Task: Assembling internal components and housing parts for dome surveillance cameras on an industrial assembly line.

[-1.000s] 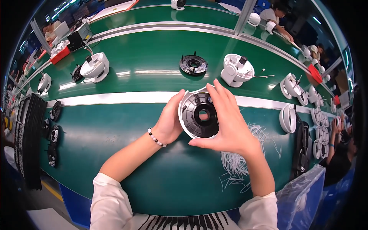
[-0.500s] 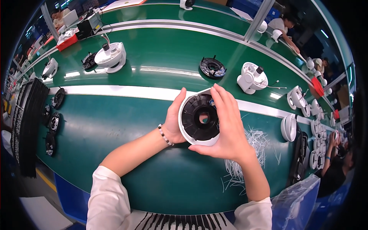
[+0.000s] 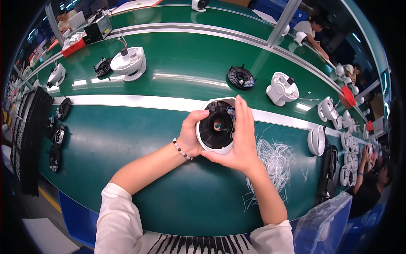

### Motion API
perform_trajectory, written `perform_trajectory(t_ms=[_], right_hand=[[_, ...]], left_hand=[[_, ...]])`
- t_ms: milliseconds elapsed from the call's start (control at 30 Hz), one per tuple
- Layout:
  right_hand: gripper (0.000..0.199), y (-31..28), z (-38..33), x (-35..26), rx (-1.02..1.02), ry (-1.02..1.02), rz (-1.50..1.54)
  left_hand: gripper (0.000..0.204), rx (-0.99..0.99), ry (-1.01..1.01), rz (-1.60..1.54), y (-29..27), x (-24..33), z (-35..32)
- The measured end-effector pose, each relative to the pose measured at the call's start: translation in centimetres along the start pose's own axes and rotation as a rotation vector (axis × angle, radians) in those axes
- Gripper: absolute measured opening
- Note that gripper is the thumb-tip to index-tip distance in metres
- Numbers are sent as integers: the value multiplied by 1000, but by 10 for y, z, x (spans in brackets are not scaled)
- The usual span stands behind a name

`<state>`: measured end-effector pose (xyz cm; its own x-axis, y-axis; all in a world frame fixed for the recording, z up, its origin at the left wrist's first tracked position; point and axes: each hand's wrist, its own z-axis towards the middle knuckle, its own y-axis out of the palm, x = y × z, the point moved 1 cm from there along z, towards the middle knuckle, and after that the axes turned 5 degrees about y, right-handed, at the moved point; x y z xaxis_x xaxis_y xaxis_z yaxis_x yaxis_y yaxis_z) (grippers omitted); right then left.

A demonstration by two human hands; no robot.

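Note:
Between my two hands is a white round housing [image 3: 201,144] with a black ring-shaped insert [image 3: 210,134] in it, a hole in its middle. My left hand [image 3: 190,134] grips the left side, its thumb over the rim onto the black part. Against the right side lies my right hand [image 3: 242,142], fingers pointing away from me and thumb along the near edge. A small blue circuit board [image 3: 231,111] shows inside, beside the right fingers. The housing's underside is hidden.
White strips [image 3: 272,165] lie loose right of my hands. Beyond the pale rail, the green belt [image 3: 190,59] carries a black ring part [image 3: 241,77] and white housings on stands [image 3: 128,63]. Black ring parts [image 3: 59,134] sit left, white shells [image 3: 316,140] right. Co-workers are further off.
The housing has come slightly left and tilted a little, with my right hand moving left alongside it. My left thumb now rests over the rim. Parts on the belt have shifted right.

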<state>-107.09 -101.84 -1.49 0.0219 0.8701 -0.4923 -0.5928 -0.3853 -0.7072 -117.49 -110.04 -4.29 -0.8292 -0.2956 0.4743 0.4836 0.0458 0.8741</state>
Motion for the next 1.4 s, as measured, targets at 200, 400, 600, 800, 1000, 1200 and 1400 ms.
perform_trajectory(t_ms=[200, 400, 600, 800, 1000, 1200, 1400], right_hand=[[107, -5, -8, 26, -92, 156, 85], [44, -105, -38, 99, 473, 291, -405], [36, -149, -115, 197, 516, 651, -798], [13, -165, -114, 177, 537, 684, -672], [8, -126, -79, 74, 522, 308, -469], [16, -80, -86, 39, 416, 183, -283], [18, -83, -94, 46, 505, 145, -349]], left_hand=[[36, 300, -21, -72, -6, 15, 20], [32, 416, 293, 186, -79, 83, 47], [26, 605, 310, 327, -145, 140, 86], [40, 663, 858, 1831, -97, 122, 100], [43, 334, 728, 1906, -49, 47, 175], [62, 675, 187, 1820, -81, 3, 240], [32, 461, 86, 1116, -91, 7, 218]])
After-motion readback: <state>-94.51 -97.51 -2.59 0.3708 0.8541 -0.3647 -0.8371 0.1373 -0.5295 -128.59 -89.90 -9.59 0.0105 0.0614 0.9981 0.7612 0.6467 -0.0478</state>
